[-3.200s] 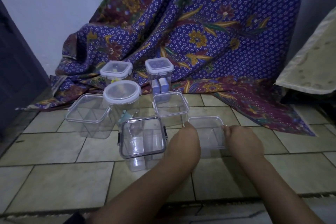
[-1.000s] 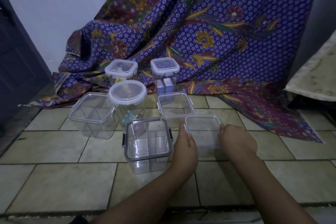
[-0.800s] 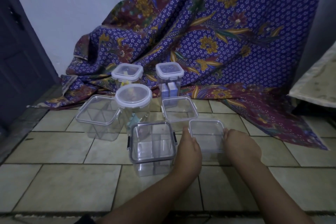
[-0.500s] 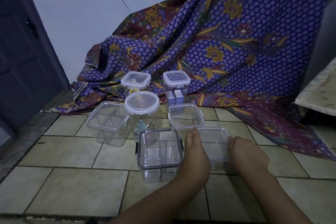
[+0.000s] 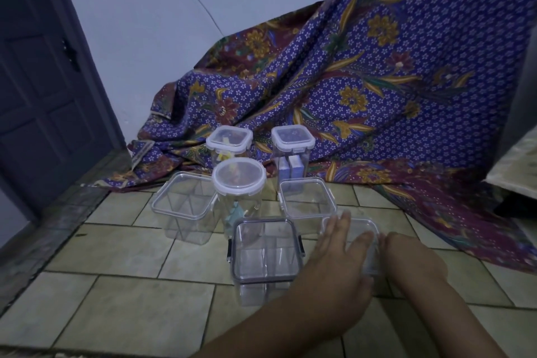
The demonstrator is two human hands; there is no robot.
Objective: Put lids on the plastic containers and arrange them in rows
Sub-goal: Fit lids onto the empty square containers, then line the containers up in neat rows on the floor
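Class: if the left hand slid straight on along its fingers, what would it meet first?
Probably the clear square lidded plastic container just beyond the left hand; depth is unclear, so it may slip past its right edge.

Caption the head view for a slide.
Left hand flat on a small clear container, right hand at its edge, on tiled floor.

The single wide-angle head-worn camera is looking forward and down from close above the tiled floor (image 5: 130, 299); the plastic containers (image 5: 266, 253) are sitting near centre; it is facing the draped cloth (image 5: 377, 81) at 1 o'clock, the door (image 5: 43, 96) at 9 o'clock.
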